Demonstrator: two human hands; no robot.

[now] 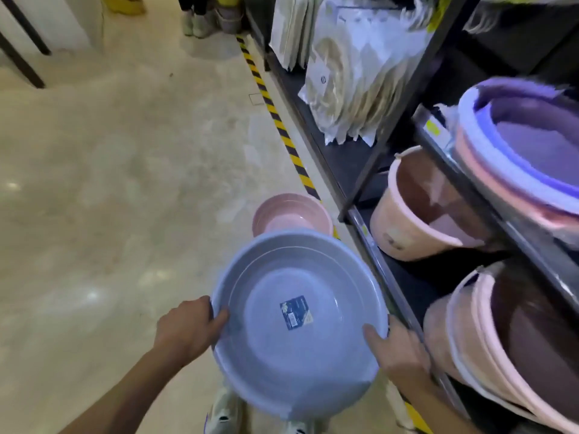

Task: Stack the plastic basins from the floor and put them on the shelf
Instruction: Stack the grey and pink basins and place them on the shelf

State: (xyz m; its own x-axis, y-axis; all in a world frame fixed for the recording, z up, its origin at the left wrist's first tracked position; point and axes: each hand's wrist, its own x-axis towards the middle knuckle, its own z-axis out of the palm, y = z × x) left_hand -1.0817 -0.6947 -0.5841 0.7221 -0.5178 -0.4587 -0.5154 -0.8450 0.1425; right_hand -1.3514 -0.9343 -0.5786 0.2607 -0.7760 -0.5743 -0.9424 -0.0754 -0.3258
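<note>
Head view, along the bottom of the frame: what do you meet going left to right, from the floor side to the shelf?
Left hand → blue basin → right hand → pink buckets on the shelf.

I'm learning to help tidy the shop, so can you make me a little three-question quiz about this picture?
1. True or false: both hands hold the blue basin by its rim.
2. Which colour is the basin still on the floor? A) green B) pink C) yellow
3. Fill the gap: the sticker sits ____ the blue basin.

Key
1. True. The left hand and the right hand grip opposite sides of the rim.
2. B. The pink basin lies beyond the blue one, beside the shelf.
3. inside, on its bottom.
</note>
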